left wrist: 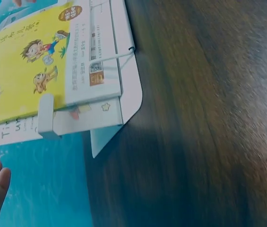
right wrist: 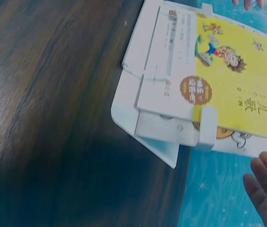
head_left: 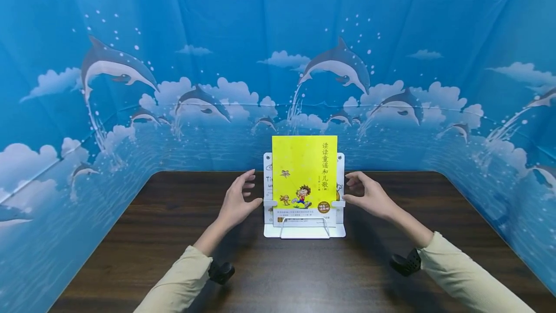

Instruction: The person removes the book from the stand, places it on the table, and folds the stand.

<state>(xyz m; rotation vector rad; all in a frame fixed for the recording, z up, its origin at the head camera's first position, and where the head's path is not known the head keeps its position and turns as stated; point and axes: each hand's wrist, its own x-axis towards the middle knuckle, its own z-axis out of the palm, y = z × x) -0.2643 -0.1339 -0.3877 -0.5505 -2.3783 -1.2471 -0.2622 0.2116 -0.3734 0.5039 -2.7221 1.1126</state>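
A yellow children's book (head_left: 304,168) stands upright on a white book stand (head_left: 269,231), with a white book (head_left: 268,187) behind it. Two white side clips, the left clip (left wrist: 47,116) and the right clip (right wrist: 209,127), reach over the yellow book's edges. A wire bar (head_left: 304,220) crosses low in front. To the left of the stand is my left hand (head_left: 236,199), thumb tip right by the left clip and fingers spread. On the other side my right hand (head_left: 371,196) has its thumb close to the right clip, fingers loosely bent. Neither hand holds anything.
The stand sits near the back of a dark wooden table (head_left: 304,274). Behind and around it hangs a blue curtain (head_left: 234,23) printed with dolphins and clouds. Black wrist devices, the left one (head_left: 221,272) and the right one (head_left: 406,263), are worn at the sleeve cuffs.
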